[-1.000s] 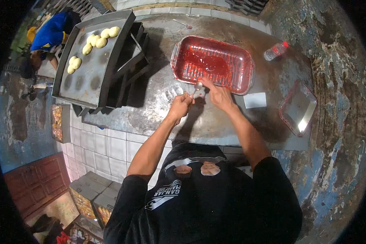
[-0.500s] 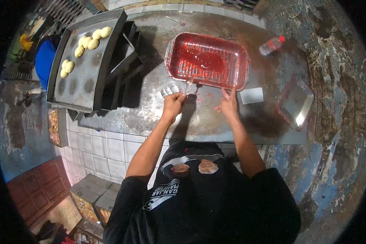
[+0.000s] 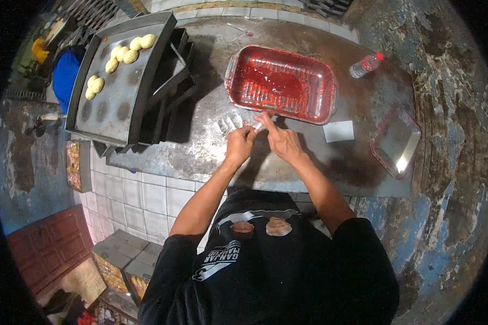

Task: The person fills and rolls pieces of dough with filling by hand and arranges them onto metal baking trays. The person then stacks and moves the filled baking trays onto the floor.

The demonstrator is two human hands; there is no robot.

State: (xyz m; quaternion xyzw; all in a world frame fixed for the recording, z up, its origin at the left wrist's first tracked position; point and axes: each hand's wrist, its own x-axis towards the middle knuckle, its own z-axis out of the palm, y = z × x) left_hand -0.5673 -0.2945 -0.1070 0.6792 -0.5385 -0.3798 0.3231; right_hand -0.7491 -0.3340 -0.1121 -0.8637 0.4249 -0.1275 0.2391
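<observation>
In front of me, my left hand [image 3: 240, 144] is closed in a pinch on a small whitish piece [image 3: 258, 125], whose exact kind I cannot make out. From the other side, my right hand [image 3: 283, 142] meets it, its index finger stretched across the piece and its other fingers bent; the thumb is hidden. Just beyond both hands lies a rectangular clear tub [image 3: 325, 103], coated inside with red liquid. Crinkled clear plastic [image 3: 230, 123] rests on the metal table beside my left hand.
Left stands a stack of metal trays [image 3: 106, 114], the top one bearing several pale dough balls [image 3: 130, 56]. Around the tub are a red-capped bottle [image 3: 366, 65], a white card [image 3: 339, 131], a clear lid [image 3: 397, 142] with red edges and a thin utensil [image 3: 239, 29].
My right hand has moved left from the tub's near rim to my left hand. My left hand has shifted slightly, still pinching the small piece. The view has moved a little.
</observation>
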